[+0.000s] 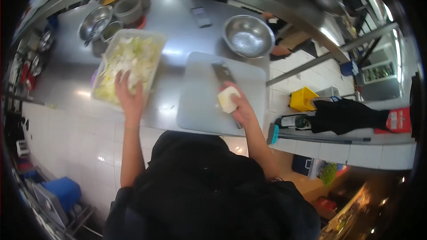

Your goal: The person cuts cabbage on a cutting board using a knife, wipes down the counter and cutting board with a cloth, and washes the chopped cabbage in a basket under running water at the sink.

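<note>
My left hand point(129, 95) reaches into a white rectangular tub point(153, 69) with its fingers apart, touching the chopped cabbage point(133, 55) that fills it. My right hand point(242, 109) grips a pale, whitish-yellow vegetable chunk point(228, 99), thumb on top, above the translucent white cutting board point(198, 93). The chunk's exact kind I cannot make out. A broad-bladed knife point(221, 72) lies on the board, its lower part partly hidden by my right hand and the chunk.
A steel bowl point(249, 36) stands behind the board's right corner. A phone point(201, 17) lies farther back on the steel table point(173, 31). More bowls point(95, 23) and a pot point(128, 10) are at the back left. Another person's arm point(280, 50) shows beyond the steel bowl.
</note>
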`<action>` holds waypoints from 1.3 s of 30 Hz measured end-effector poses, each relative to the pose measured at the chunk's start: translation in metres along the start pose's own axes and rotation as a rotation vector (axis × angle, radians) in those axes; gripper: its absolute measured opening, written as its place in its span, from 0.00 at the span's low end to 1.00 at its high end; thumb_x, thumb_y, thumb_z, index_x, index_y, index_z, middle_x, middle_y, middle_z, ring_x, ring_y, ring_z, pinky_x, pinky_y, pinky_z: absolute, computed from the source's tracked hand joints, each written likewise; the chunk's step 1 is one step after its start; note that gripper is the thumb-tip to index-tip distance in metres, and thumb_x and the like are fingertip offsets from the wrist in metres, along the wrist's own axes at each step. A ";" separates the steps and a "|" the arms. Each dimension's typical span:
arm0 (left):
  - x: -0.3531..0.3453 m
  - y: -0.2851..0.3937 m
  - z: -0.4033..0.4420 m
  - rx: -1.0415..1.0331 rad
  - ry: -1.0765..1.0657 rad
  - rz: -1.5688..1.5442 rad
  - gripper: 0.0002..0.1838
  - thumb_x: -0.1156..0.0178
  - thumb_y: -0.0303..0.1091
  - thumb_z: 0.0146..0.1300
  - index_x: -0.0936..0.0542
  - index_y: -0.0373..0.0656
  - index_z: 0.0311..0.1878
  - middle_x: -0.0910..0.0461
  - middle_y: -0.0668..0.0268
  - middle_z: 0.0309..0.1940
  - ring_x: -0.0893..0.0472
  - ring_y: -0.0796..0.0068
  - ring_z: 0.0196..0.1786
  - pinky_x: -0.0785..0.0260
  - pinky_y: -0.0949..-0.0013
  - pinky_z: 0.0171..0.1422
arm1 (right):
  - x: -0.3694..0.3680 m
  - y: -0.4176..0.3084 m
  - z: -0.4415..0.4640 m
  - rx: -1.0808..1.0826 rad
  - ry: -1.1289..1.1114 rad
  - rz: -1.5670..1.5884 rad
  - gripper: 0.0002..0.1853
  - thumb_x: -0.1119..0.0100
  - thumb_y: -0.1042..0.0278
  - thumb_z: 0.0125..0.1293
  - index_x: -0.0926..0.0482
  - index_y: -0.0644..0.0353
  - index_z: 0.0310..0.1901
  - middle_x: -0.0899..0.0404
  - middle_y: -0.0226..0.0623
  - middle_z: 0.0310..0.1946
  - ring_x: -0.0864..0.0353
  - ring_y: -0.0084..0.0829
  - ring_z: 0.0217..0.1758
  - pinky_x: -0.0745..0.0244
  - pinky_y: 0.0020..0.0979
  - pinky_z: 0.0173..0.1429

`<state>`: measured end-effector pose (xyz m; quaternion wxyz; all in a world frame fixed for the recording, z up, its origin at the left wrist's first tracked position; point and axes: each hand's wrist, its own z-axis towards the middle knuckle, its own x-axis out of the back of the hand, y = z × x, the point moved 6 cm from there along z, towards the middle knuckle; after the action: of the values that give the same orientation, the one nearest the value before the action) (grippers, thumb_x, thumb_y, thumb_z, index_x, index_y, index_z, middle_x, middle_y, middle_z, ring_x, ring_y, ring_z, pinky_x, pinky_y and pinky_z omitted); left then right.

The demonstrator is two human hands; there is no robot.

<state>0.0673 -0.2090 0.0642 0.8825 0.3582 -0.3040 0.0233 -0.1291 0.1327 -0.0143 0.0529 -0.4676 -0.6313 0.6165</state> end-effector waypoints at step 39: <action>-0.117 0.063 -0.131 0.225 -0.034 0.142 0.23 0.41 0.29 0.67 0.27 0.33 0.65 0.28 0.45 0.65 0.30 0.42 0.68 0.38 0.49 0.74 | 0.033 -0.005 -0.056 0.279 0.098 -1.437 0.32 0.32 0.64 0.60 0.30 0.56 0.66 0.23 0.48 0.53 0.17 0.51 0.49 0.22 0.47 0.53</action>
<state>0.0239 -0.0568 -0.0344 0.8276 0.4328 -0.3389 0.1139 -0.1142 0.1965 -0.0140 0.5311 0.0458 -0.6948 0.4828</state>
